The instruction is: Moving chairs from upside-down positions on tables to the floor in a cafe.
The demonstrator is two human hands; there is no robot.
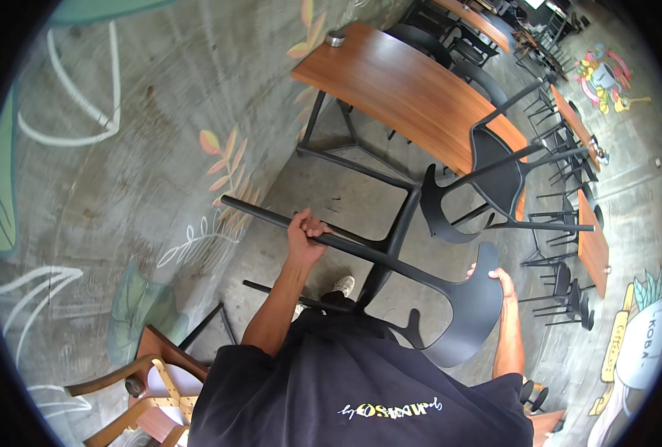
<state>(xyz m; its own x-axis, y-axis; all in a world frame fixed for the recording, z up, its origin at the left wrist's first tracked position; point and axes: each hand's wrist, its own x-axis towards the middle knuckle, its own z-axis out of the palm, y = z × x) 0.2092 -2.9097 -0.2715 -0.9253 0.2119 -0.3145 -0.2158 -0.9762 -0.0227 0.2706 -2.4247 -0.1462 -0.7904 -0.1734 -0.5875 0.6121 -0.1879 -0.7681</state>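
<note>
A black chair [468, 321] is held sideways in front of my body, its legs pointing left. Around one of its legs, left of centre, my left hand [307, 234] is closed. On the right, my right hand [501, 279] grips the upper tip of the chair's curved backrest, with part of the fingers hidden behind it. Beyond the held chair stands a long wooden table [398, 84] with a black metal frame. Another black chair [496, 162] rests upside down at the table's near right end, legs in the air. A small round metal container sits at the table's far left corner [335, 38].
A painted concrete wall [141, 139] runs along the left. At lower left are wooden-framed chairs [163, 391] by a table corner. More wooden tables [593, 240] with black chairs line the right side. My shoe [344, 285] is on the concrete floor below the held chair.
</note>
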